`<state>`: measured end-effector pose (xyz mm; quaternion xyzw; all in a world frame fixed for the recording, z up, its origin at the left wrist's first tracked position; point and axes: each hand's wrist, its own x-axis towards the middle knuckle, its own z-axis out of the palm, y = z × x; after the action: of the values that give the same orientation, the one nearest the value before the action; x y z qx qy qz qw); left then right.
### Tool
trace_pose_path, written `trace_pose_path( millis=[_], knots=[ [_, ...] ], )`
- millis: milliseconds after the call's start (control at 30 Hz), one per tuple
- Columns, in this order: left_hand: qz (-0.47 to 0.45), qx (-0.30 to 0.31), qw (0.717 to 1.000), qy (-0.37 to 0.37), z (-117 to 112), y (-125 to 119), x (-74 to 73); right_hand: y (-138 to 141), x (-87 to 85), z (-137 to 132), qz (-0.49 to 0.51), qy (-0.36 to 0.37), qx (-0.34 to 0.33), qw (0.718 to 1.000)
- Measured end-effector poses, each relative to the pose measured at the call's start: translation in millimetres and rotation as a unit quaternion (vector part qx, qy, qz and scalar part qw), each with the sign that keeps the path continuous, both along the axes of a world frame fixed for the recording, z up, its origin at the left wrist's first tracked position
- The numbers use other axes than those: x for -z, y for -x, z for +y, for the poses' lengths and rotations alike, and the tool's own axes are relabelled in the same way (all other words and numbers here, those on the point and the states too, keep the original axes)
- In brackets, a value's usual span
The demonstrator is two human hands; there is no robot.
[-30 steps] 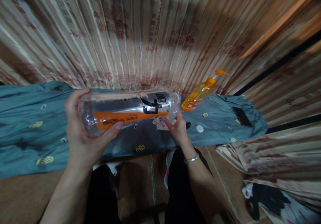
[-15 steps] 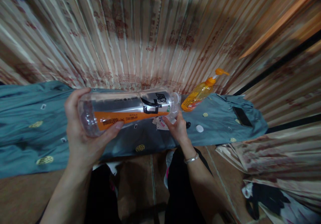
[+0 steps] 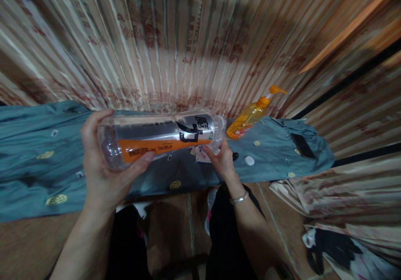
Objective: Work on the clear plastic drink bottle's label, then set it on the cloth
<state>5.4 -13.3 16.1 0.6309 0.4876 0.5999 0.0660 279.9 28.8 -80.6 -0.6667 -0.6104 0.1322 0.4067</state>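
- A clear bottle (image 3: 163, 125) with an orange and silver label lies sideways in the middle, held above a blue-green cloth (image 3: 150, 179).
- The left hand (image 3: 102, 179) is clamped around its base; the right hand (image 3: 223, 161) grips near the neck, which points right and seems uncapped.
- To the right: a pump bottle (image 3: 246, 121) on the far side, a white disc (image 3: 249, 161) nearer, a black phone (image 3: 302, 146) beyond.
- Step in hand, apparently: steadying the bottle two-handed.
- The next move calls for light, even grips, since thin plastic could dent.
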Motion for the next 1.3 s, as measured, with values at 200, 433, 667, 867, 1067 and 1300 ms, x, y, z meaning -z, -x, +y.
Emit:
trace_pose_path(
  millis=[200,433,667,867,1067,1300],
  knots=[
    [-0.009,0.01,1.0,0.003,0.0,1.3,1.6,0.2,1.1,0.3,0.003,-0.001,-0.001,1.0],
    [-0.006,0.005,1.0,0.006,-1.0,2.4,1.6,0.3,0.7,0.1,0.006,0.004,0.003,1.0],
    [-0.008,0.007,1.0,0.005,0.4,1.2,1.2,1.2,-2.4,-1.3,0.014,0.001,-0.008,1.0],
    [-0.009,0.007,1.0,0.007,-0.4,0.8,0.9,1.2,-3.1,-0.9,0.012,0.014,-0.003,1.0],
    [0.002,0.011,1.0,-0.004,0.8,1.7,1.6,1.3,-1.8,-0.3,0.007,0.006,-0.002,1.0],
    [-0.001,0.01,1.0,0.002,1.3,3.7,3.9,1.0,-0.9,-0.1,0.011,0.007,-0.001,1.0]
  ],
)
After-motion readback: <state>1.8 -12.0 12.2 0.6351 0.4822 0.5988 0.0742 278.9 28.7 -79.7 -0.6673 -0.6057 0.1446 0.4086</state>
